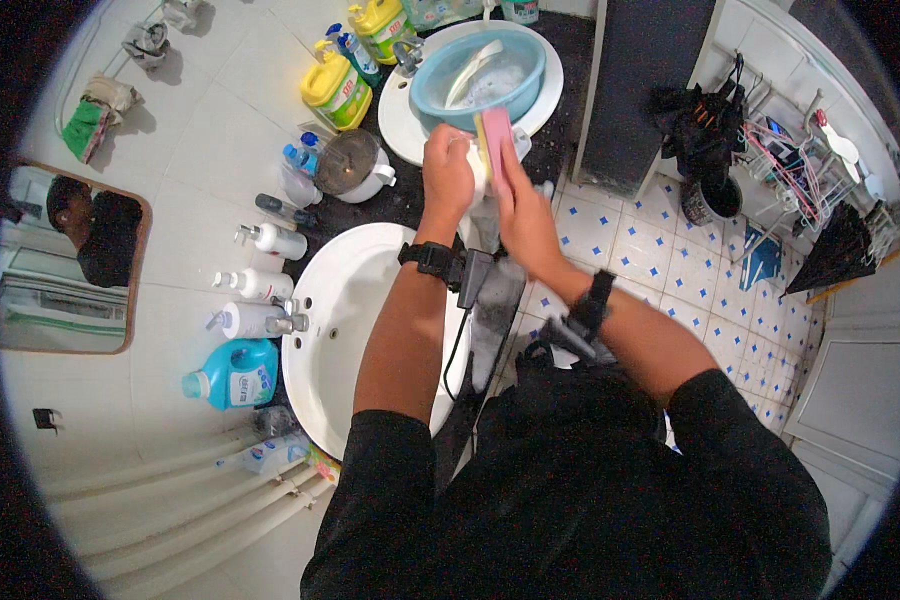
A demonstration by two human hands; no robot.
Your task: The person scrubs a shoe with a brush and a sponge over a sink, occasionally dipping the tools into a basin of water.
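Observation:
My left hand (447, 168) grips a white object, mostly hidden behind the fingers, just in front of the far basin (402, 118). My right hand (522, 212) presses a pink and yellow sponge (494, 138) against that white object. Both hands hover over the dark counter between the two white basins. A light blue plastic bowl (522, 78) sits in the far basin with soapy water and a white utensil inside it. The near basin (345, 300) lies under my left forearm. Each wrist carries a black strap with a cable.
Yellow detergent bottles (337, 90), a white lidded pot (354, 168), white pump bottles (267, 240) and a blue jug (232, 374) line the wall side. A mirror (68, 258) hangs at left. Blue-dotted floor tiles (690, 270), a black bucket and a wire rack (790, 160) lie at right.

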